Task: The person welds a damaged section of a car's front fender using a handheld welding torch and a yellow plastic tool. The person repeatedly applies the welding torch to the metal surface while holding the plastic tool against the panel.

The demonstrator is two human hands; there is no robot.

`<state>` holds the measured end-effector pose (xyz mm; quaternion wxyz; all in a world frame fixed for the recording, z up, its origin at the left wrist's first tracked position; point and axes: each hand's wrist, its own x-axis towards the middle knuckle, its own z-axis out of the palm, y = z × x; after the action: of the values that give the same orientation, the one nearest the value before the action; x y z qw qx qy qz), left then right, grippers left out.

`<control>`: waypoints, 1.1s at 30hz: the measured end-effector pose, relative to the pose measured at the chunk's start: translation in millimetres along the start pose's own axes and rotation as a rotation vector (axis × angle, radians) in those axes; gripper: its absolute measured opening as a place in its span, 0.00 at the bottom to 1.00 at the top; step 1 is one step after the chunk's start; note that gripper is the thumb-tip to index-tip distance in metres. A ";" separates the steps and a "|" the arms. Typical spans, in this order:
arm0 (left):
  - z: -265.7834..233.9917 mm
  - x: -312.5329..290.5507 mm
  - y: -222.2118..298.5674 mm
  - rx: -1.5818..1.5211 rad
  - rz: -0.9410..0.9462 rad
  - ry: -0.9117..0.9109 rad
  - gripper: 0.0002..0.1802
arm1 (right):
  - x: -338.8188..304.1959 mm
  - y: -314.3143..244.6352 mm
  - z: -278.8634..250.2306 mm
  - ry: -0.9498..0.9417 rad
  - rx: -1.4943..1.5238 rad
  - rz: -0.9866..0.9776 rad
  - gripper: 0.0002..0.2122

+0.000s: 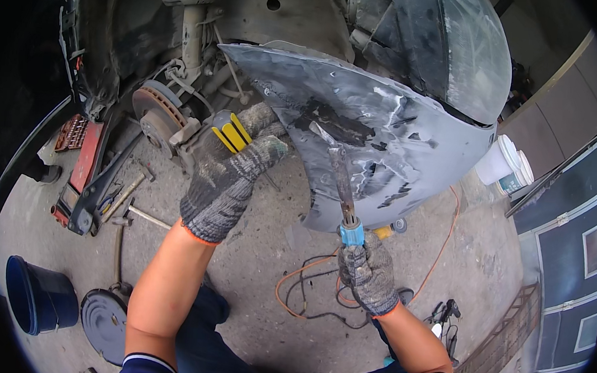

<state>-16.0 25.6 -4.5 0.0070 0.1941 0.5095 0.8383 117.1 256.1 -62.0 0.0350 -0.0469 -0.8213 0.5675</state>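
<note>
A dented grey car bumper or fender panel (414, 136) hangs before me, its paint scraped and cracked around a dark patch. My right hand (369, 273), in a grey knit glove, grips a long metal tool with a blue handle (352, 234). Its flattened tip (322, 131) lies over the dark patch; whether it touches is hard to tell. My left hand (225, 181), also gloved, is closed around a yellow-and-black striped tool handle (232, 133) beside the panel's left edge. The rest of that tool is hidden behind the glove and panel.
To the left are a brake disc (156, 123), red floor jack (87, 159), hammers (126, 197), dark blue bucket (41, 296) and round black lid (104, 322). Cables (312, 286) coil on the floor near my right hand. White buckets (503, 164) stand at right.
</note>
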 end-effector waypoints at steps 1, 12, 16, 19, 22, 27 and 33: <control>0.7 0.6 -1.0 0.012 0.010 0.001 0.23 | -0.4 1.3 2.4 0.011 0.036 0.015 0.15; -2.0 1.1 -3.3 0.019 0.000 0.021 0.24 | -0.5 13.6 16.2 0.054 0.171 0.002 0.16; 1.1 0.8 -2.3 -0.001 -0.005 0.036 0.24 | -7.5 20.0 11.3 -0.009 0.247 -0.004 0.18; 0.8 -0.2 1.9 0.031 -0.005 0.020 0.24 | -5.2 15.3 10.6 0.006 0.104 -0.006 0.17; 0.7 0.0 2.2 0.022 0.004 0.021 0.24 | 1.6 5.9 16.0 0.009 0.162 -0.017 0.17; 2.5 1.4 2.7 0.027 -0.005 0.034 0.24 | 3.7 24.8 9.4 0.005 0.203 -0.013 0.18; -1.2 0.1 -1.5 0.028 -0.007 0.049 0.25 | -9.8 20.0 7.1 -0.007 0.402 0.033 0.18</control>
<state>-16.8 25.3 -6.2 -0.0051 0.1719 0.5219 0.8355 126.8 255.4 -83.2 0.0317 -0.0504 -0.6909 0.7205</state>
